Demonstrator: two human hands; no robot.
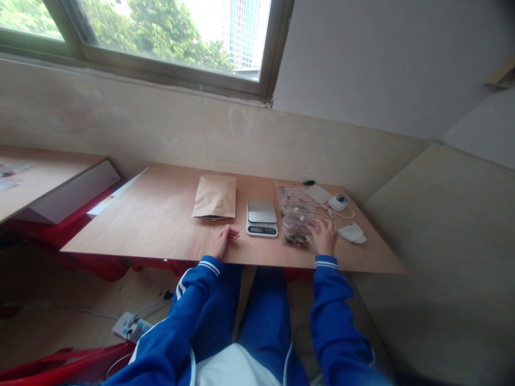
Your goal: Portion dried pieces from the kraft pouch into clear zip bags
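My left hand (224,240) rests on its side near the table's front edge. Its fingers are loosely curled and nothing shows in them. Behind it lies a brown paper pouch (215,197), its dark mouth facing me. Right of the pouch sits a white kitchen scale (262,219) with a bare metal plate; its display is too small to read. With bent fingers, my right hand (324,237) grips the right edge of a clear zip bag (296,235) holding small dark pieces. More zip bags (295,199) lie in a row behind that one.
A white round camera-like device (338,202) with a cord stands at the back right. Near it are a crumpled white tissue (352,233), a white flat piece (317,194) and a green-handled tool (309,183). A power strip (132,326) lies on the floor at left.
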